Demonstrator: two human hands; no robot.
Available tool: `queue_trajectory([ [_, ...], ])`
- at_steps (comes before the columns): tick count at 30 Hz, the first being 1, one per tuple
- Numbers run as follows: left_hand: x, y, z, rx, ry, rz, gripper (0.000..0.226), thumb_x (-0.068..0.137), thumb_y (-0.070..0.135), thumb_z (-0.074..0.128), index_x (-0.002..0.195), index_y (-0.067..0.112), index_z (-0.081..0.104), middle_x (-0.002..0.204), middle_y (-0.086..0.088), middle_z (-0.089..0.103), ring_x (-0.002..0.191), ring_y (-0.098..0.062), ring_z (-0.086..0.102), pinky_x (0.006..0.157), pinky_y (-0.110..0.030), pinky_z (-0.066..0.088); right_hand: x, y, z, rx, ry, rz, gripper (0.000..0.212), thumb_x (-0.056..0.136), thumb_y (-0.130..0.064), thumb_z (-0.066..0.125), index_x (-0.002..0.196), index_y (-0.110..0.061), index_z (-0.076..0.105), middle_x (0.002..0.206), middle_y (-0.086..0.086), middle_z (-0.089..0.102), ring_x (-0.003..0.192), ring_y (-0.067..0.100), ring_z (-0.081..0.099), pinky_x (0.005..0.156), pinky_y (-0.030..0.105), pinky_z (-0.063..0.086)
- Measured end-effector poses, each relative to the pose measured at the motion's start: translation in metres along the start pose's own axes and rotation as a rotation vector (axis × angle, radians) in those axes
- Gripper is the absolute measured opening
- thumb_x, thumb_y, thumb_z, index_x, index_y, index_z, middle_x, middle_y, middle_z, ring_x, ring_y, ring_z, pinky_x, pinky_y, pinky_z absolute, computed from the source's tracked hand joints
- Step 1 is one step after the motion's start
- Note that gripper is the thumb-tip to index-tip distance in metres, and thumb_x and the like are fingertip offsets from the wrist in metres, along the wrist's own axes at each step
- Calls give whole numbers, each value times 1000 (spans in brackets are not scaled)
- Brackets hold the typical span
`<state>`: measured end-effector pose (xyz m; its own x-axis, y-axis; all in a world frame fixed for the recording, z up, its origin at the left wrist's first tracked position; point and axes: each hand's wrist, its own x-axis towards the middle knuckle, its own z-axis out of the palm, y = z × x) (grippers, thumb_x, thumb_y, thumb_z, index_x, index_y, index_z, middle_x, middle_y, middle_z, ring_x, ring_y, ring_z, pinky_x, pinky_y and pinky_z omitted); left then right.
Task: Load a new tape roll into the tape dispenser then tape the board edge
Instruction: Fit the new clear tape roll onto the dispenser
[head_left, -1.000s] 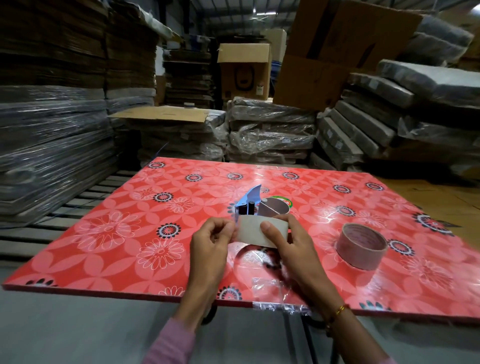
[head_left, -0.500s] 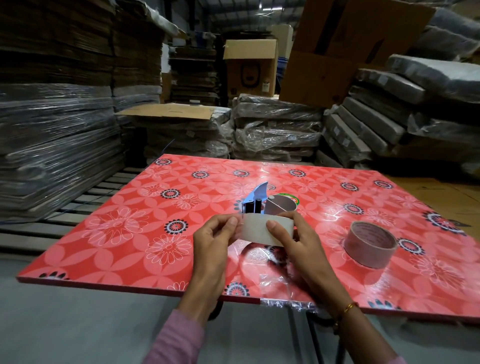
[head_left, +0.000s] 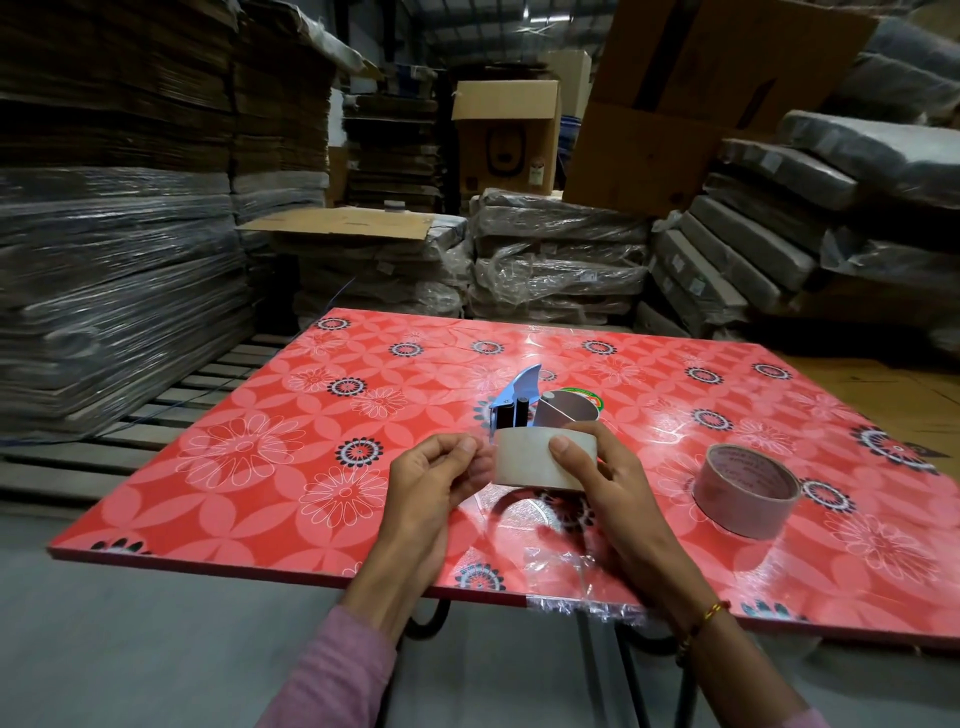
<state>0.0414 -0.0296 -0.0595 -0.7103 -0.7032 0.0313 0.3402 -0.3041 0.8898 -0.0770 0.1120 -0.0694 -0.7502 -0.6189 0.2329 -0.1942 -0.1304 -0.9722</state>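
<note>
Right hand (head_left: 605, 483) gripping tape roll (head_left: 540, 460) at frame centre; left hand (head_left: 436, 478) pinching at its edge, likely lifting the tape end; peeling slowly should avoid tearing

My hands are low over the near part of the red flowered board (head_left: 249, 467). The blue metal tape dispenser (head_left: 519, 402) stands just behind them — it blocks the way forward. A brown cardboard tape ring (head_left: 745, 491) sits to my right. The left side is open board.

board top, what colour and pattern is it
The board is red with pale pink and white flowers and small black-ringed ones, glossy. Head view, the only one, shows it.
</note>
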Motion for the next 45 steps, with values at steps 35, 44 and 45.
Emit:
queue_trajectory([
  [35, 72, -19, 32, 988, -53, 443, 24, 83, 12, 67, 102, 27, 65, 96, 0, 53, 98, -28, 57, 86, -36, 48, -19, -6, -67, 476, 138, 83, 86, 52, -50, 94, 109, 3, 57, 99, 21, 55, 76, 32, 63, 62, 50, 63],
  [44, 117, -11, 29, 1374, -177, 412, 79, 78, 37, 74, 147, 39, 37, 148, -8, 32, 131, -34, 38, 105, -44, 40, -23, -2, -66, 429, 141, 92, 39, 77, -41, 83, 85, -14, 57, 86, 19, 56, 70, 26, 63, 65, 47, 63],
  [45, 123, -11, 26, 1367, -237, 395, 75, 80, 33, 73, 146, 36, 39, 145, -8, 39, 130, -33, 42, 104, -40, 40, -23, -1, -66, 425, 152, 92, 42, 74, -41, 85, 87, -12, 57, 87, 20, 59, 74, 29, 65, 72, 56, 62],
])
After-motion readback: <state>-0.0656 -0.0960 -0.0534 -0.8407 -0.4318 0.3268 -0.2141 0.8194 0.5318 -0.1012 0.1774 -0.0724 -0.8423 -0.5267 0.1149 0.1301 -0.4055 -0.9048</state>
